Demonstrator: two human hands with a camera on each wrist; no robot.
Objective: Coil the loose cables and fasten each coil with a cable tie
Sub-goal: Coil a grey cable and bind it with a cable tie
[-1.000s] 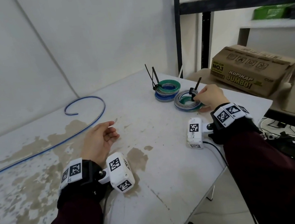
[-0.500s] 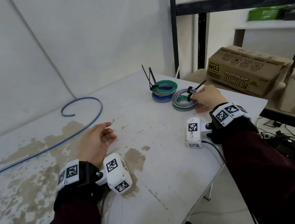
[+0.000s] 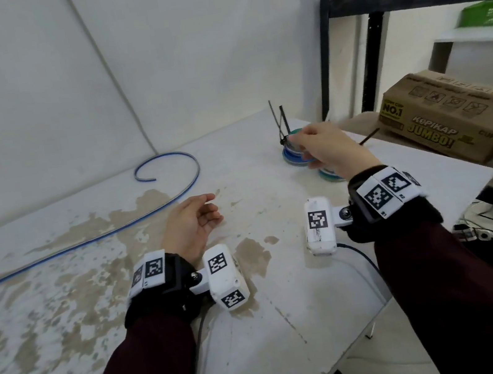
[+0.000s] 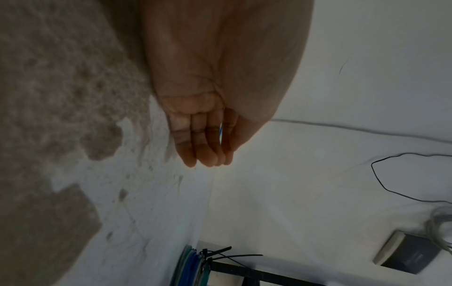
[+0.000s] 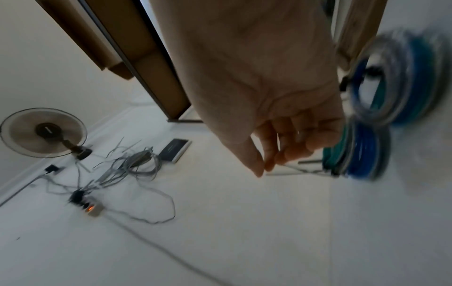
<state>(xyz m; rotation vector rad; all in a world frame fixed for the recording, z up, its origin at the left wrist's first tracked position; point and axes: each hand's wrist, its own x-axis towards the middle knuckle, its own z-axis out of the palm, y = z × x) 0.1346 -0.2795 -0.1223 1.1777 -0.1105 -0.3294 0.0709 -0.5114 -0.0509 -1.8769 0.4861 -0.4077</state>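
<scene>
Stacking tied grey-blue-green cable coil point(image 5: 401, 81): my right hand point(image 3: 327, 149) fingers pinch it; left hand point(image 3: 191, 225) relaxed; lower squarely.

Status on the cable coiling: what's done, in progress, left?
Done: two tied coils at the table's far edge, a green-and-blue stack with upright black tie tails, and another mostly hidden behind the right hand. In hand: nothing clearly; the right hand hovers over the coils, its grip unclear. The left hand rests open. Left: the long blue loose cable is uncoiled.
</scene>
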